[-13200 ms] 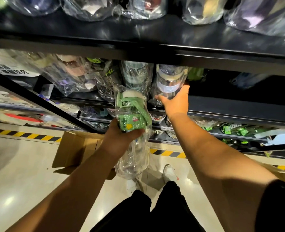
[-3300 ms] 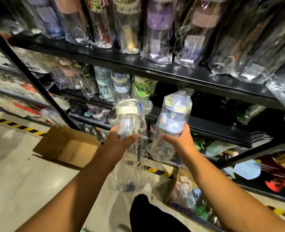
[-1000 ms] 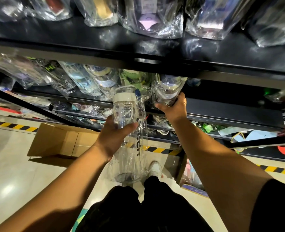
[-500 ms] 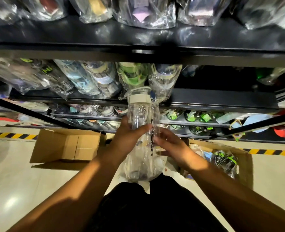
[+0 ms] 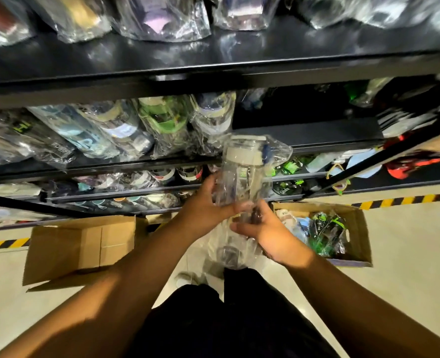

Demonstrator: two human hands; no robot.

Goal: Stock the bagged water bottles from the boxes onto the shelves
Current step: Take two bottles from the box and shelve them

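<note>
Bottle (image 5: 243, 174), clear with a pale lid, bagged, upright at frame centre, held in front of the shelf (image 5: 309, 134) edge, not on it. Your left hand (image 5: 203, 210) wraps its middle from 9 o'clock. Your right hand (image 5: 273, 236) curls round the lower part from 4 o'clock, thumbs close together. Stocked row (image 5: 162, 125) stands on the shelf at 10 to 11 o'clock. Left box (image 5: 84, 241) on the floor at 8 o'clock. Right box (image 5: 357, 228) at 4 o'clock holds more bagged stock.
</note>
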